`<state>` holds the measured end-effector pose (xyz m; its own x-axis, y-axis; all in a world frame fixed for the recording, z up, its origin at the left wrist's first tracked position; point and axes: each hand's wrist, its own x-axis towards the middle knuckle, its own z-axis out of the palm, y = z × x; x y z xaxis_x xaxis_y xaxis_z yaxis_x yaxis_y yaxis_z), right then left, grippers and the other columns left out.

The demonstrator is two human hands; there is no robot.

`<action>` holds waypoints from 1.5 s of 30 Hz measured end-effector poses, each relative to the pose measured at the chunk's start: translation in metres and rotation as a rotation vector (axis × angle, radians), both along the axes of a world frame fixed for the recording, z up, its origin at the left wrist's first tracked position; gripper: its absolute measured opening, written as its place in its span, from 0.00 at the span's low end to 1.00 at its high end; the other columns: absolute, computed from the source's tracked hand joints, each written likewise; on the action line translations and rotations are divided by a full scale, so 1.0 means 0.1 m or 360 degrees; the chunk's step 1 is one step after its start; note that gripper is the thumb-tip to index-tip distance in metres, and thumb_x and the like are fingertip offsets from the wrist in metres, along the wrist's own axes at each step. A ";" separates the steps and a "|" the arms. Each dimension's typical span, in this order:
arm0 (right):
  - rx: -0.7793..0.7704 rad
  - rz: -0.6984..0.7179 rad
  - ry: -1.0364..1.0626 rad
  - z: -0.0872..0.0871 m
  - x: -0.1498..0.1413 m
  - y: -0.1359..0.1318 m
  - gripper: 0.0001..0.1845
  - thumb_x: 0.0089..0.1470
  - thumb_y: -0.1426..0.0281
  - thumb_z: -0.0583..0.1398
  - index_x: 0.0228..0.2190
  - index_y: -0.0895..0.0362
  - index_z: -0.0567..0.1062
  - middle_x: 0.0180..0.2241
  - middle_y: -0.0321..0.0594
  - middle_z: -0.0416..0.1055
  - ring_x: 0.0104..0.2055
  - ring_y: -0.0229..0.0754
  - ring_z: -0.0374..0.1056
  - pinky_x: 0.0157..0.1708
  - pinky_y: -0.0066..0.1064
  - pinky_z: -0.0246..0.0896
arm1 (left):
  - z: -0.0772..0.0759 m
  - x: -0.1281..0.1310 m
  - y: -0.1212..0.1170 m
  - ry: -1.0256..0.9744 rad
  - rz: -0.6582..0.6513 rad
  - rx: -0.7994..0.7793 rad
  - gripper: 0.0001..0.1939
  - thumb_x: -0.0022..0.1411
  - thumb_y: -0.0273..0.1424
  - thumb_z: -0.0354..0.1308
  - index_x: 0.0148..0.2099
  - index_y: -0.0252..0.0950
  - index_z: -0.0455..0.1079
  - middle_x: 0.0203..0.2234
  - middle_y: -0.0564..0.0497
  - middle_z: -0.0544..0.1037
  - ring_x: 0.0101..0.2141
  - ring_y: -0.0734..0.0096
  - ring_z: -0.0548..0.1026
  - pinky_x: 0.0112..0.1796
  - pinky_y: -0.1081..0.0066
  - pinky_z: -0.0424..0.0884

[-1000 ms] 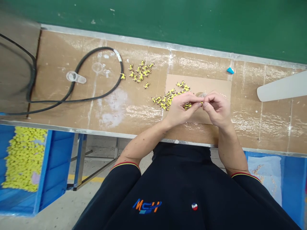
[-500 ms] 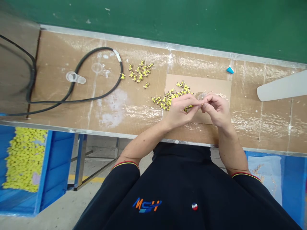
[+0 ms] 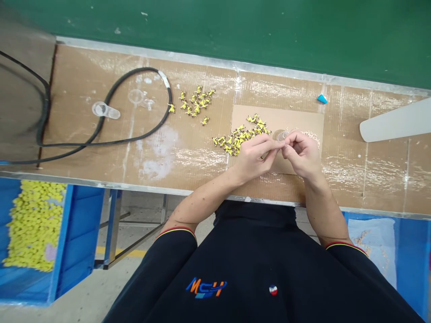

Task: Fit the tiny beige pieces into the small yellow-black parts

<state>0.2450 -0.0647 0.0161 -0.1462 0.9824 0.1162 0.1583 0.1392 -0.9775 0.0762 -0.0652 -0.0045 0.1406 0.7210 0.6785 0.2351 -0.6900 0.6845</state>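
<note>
My left hand (image 3: 253, 154) and my right hand (image 3: 301, 152) meet fingertip to fingertip over a small cardboard sheet (image 3: 303, 117) on the bench. Both are pinched shut on a tiny yellow piece between them; it is mostly hidden by the fingers. A pile of small yellow pieces (image 3: 239, 135) lies just left of the hands. A second scatter of yellow pieces (image 3: 195, 103) lies farther left. A small clear cup (image 3: 280, 133) sits just beyond my fingertips, with pale bits (image 3: 311, 134) strewn to its right.
A black cable (image 3: 134, 130) loops across the left of the bench (image 3: 168, 148) near clear plastic scoops (image 3: 105, 109). A small blue item (image 3: 322, 98) lies at the back. A white blade-shaped part (image 3: 393, 123) juts in at right. Blue bins (image 3: 81, 224) stand below, the left one holding yellow pieces.
My hands have shifted slightly and the fingertips have worked closer together over the piece. Nothing else on the bench has moved.
</note>
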 end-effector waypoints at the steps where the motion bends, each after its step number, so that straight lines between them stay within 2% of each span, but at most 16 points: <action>1: 0.0011 -0.0004 0.0000 0.00 0.00 0.00 0.11 0.53 0.68 0.67 0.24 0.54 0.71 0.22 0.29 0.65 0.23 0.32 0.58 0.22 0.28 0.52 | 0.01 0.00 0.01 -0.0025 -0.0024 -0.0050 0.09 0.68 0.23 0.61 0.43 0.39 0.81 0.30 0.53 0.82 0.31 0.78 0.78 0.34 0.76 0.75; 7: 0.0143 -0.0010 0.0036 0.01 0.01 0.00 0.12 0.56 0.64 0.67 0.25 0.54 0.73 0.23 0.30 0.65 0.24 0.33 0.58 0.25 0.30 0.55 | 0.01 0.00 0.05 -0.0401 -0.0318 -0.0503 0.04 0.67 0.30 0.66 0.43 0.38 0.82 0.33 0.51 0.85 0.33 0.76 0.82 0.36 0.75 0.79; 11: 0.0170 0.0017 0.0169 0.02 0.01 -0.01 0.14 0.59 0.56 0.67 0.30 0.53 0.75 0.23 0.30 0.65 0.23 0.34 0.60 0.26 0.31 0.59 | -0.02 0.00 0.05 -0.0654 -0.0485 -0.0877 0.13 0.65 0.41 0.68 0.44 0.37 0.81 0.36 0.49 0.85 0.36 0.74 0.84 0.39 0.71 0.82; 13: 0.0180 0.0028 0.0227 0.01 0.01 -0.01 0.14 0.59 0.55 0.67 0.33 0.52 0.75 0.25 0.30 0.67 0.24 0.34 0.61 0.27 0.32 0.62 | -0.04 0.00 0.06 -0.0724 -0.0516 -0.0965 0.15 0.63 0.43 0.70 0.44 0.38 0.81 0.36 0.49 0.85 0.36 0.74 0.83 0.40 0.71 0.82; 19: 0.0220 0.0122 0.0284 0.01 0.00 -0.04 0.11 0.57 0.60 0.70 0.36 0.51 0.76 0.35 0.36 0.74 0.34 0.36 0.72 0.31 0.31 0.71 | -0.03 -0.03 0.11 -0.0711 -0.0536 -0.0825 0.12 0.62 0.42 0.71 0.41 0.39 0.80 0.34 0.52 0.84 0.35 0.76 0.81 0.38 0.72 0.79; 25: 0.0202 0.0071 0.0273 0.05 -0.03 -0.05 0.13 0.57 0.58 0.70 0.33 0.51 0.75 0.32 0.34 0.76 0.25 0.34 0.70 0.25 0.31 0.71 | -0.01 -0.05 0.11 -0.0633 -0.0542 -0.0632 0.07 0.65 0.38 0.69 0.41 0.42 0.79 0.35 0.52 0.84 0.39 0.73 0.81 0.40 0.68 0.78; 28: 0.0278 0.0022 0.0256 0.07 -0.03 -0.06 0.12 0.57 0.60 0.70 0.31 0.52 0.76 0.31 0.35 0.78 0.26 0.36 0.72 0.27 0.33 0.74 | 0.00 -0.06 0.11 -0.0580 -0.0487 -0.0559 0.05 0.66 0.36 0.68 0.42 0.42 0.78 0.37 0.51 0.84 0.41 0.72 0.82 0.40 0.67 0.77; 32: 0.0398 -0.0048 0.0213 0.05 -0.02 -0.06 0.09 0.55 0.63 0.71 0.30 0.51 0.78 0.34 0.38 0.80 0.34 0.41 0.77 0.34 0.37 0.78 | 0.02 -0.07 0.10 -0.0546 -0.0424 -0.0462 0.05 0.66 0.35 0.69 0.43 0.43 0.78 0.39 0.51 0.84 0.43 0.71 0.82 0.42 0.67 0.77; 36: 0.0439 -0.0087 0.0124 0.01 -0.01 -0.07 0.09 0.55 0.62 0.71 0.30 0.50 0.78 0.35 0.39 0.80 0.37 0.43 0.78 0.38 0.40 0.79 | 0.03 -0.05 0.08 -0.0549 -0.0416 -0.0447 0.05 0.67 0.34 0.67 0.44 0.43 0.78 0.38 0.51 0.84 0.41 0.72 0.81 0.41 0.68 0.77; 39: 0.0469 -0.0059 0.0088 -0.01 -0.01 -0.07 0.06 0.56 0.64 0.70 0.33 0.50 0.79 0.37 0.39 0.79 0.39 0.44 0.78 0.39 0.40 0.79 | 0.01 -0.06 0.11 -0.0510 -0.0359 -0.0455 0.06 0.68 0.37 0.66 0.44 0.42 0.78 0.38 0.51 0.84 0.40 0.72 0.82 0.40 0.68 0.77; 42: 0.0546 -0.0113 0.0007 0.00 0.03 -0.06 0.06 0.57 0.65 0.69 0.37 0.49 0.79 0.39 0.40 0.78 0.41 0.45 0.77 0.38 0.41 0.78 | -0.04 -0.20 0.26 -0.0456 -0.0129 -0.0409 0.11 0.69 0.43 0.64 0.44 0.41 0.77 0.38 0.50 0.83 0.40 0.71 0.82 0.41 0.66 0.78; 45: 0.0675 -0.0258 -0.0089 0.01 0.09 -0.03 0.06 0.57 0.64 0.70 0.36 0.49 0.79 0.37 0.41 0.76 0.42 0.46 0.74 0.37 0.40 0.76 | -0.12 -0.55 0.50 -0.0339 0.0351 -0.0365 0.15 0.69 0.47 0.62 0.44 0.41 0.76 0.40 0.50 0.83 0.41 0.70 0.80 0.43 0.65 0.77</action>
